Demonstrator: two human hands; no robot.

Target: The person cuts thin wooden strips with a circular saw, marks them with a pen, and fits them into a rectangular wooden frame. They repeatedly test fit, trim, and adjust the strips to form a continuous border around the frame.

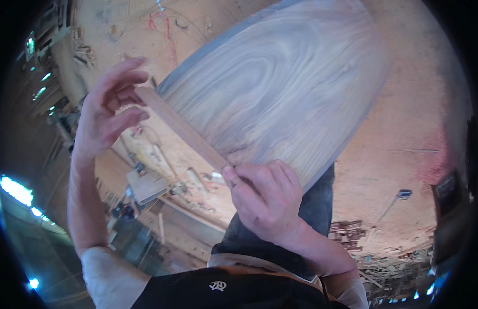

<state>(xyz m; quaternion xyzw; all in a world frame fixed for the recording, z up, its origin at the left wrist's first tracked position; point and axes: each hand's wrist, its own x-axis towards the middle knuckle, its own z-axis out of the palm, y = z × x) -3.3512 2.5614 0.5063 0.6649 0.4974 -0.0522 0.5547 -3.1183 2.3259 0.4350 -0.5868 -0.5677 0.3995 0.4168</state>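
Note:
A large wooden board [285, 87] with swirling grain and a darker edge lies in front of me, its near end close to my body. Across its near left end runs a narrow light wood strip [185, 129]. My right hand [267, 198] is closed on the strip's lower right end, thumb along it. At the other end my left hand [113, 108] is open, its fingers curved and spread beside the strip's tip. Whether a fingertip there touches the wood I cannot tell.
The dusty tan floor [403, 118] surrounds the board. A pile of wood offcuts [347, 234] lies at the right. At lower left are a small flat block [146, 186] and a wooden bench or frame [190, 221]. A blue-headed tool [403, 194] lies at right.

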